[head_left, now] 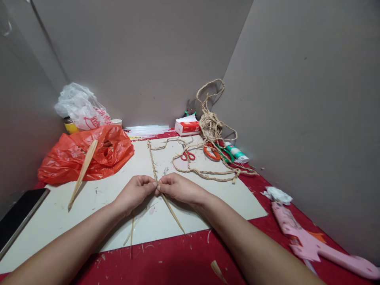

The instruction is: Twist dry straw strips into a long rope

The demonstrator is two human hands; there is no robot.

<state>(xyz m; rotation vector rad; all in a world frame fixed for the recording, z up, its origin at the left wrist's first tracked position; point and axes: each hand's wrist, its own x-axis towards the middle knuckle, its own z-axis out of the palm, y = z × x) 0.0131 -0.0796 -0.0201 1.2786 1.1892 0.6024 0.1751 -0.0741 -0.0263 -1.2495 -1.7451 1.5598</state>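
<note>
My left hand and my right hand meet at the middle of the white board. Between them runs a thin braided straw cord, pinched by the fingertips of both. Its braided part stretches away from me, then bends right toward a heap of the same cord. Loose flat strands hang from the pinch toward the front: one strand slants right, while others show below my left hand. The fingertips partly hide the spot where braid and strands meet.
At left lie a red plastic bag, a straw bundle and a phone. Red-handled scissors, orange-handled pliers and a white-green tube sit behind right. A pink glue gun rests at right. Grey walls enclose the table.
</note>
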